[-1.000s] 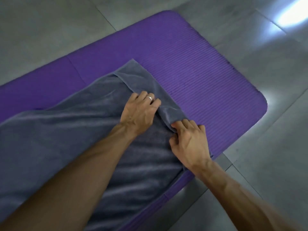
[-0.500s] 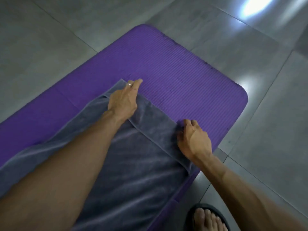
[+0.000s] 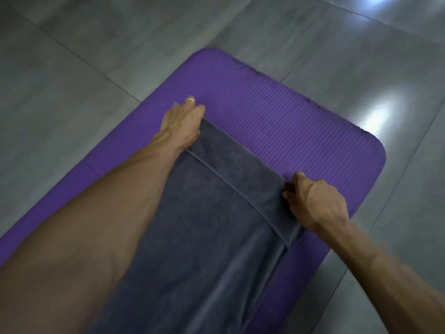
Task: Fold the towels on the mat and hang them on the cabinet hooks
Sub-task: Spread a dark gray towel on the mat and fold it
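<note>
A grey towel [image 3: 212, 225] lies lengthwise on the purple mat [image 3: 289, 121], its far end folded back into a narrow band. My left hand [image 3: 183, 124] grips the far left corner of that band, fingers curled over the edge. At the near right corner of the band, my right hand [image 3: 315, 201] pinches the fold. My left forearm covers much of the towel's left side. No cabinet or hooks are in view.
Grey floor tiles [image 3: 96, 44] surround the mat on all sides, with bright light reflections at the upper right. The mat's rounded far right corner [image 3: 375, 145] lies beyond my right hand.
My left hand has slid along the folded band out to its far left corner and closed on it. The right hand stays at the right corner. The foot at the bottom is gone from view.
</note>
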### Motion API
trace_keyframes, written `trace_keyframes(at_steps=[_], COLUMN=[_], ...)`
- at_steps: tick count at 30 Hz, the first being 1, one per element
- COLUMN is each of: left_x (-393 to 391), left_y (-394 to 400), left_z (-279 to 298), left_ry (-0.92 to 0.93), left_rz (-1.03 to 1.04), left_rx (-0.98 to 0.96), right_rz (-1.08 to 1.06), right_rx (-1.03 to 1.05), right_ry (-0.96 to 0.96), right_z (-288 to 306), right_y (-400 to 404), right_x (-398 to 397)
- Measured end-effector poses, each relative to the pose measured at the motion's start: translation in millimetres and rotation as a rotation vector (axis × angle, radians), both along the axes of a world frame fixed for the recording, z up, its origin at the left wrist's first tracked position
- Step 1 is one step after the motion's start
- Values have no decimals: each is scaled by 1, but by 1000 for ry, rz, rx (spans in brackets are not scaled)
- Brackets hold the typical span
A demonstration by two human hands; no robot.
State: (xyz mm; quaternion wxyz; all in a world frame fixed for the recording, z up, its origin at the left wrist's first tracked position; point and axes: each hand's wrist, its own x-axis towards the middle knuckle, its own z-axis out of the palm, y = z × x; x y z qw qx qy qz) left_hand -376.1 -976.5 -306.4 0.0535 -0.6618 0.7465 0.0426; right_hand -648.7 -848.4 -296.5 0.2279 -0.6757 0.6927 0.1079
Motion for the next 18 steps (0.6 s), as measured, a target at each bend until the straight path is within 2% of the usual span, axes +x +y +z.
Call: trace_keyframes(at_steps=[5, 7, 10, 11, 13, 15, 18], left_x=[-21, -33, -45, -43, -34, -25, -19], left_y=[0, 17, 42, 45, 42, 35, 26], left_z=[-13, -26, -54, -64, -76, -76, -76], left_ry=[51, 124, 168, 142, 88, 51, 38], left_rz=[89, 50, -27, -27, -44, -71, -65], left_rx=[-18, -71, 41, 84, 97, 84, 66], right_rz=[-17, -24, -24, -13, 58, 175, 260], right_rx=[-93, -274, -519, -515, -372, -293, -291], right_ry=[25, -3, -129, -190, -262, -205, -49], right_z=[-3, -10, -28, -36, -55, -70, -78], right_y=[-25, -22, -13, -13, -10, -4, 23], right_x=[-10, -2, 43, 65, 97, 96, 36])
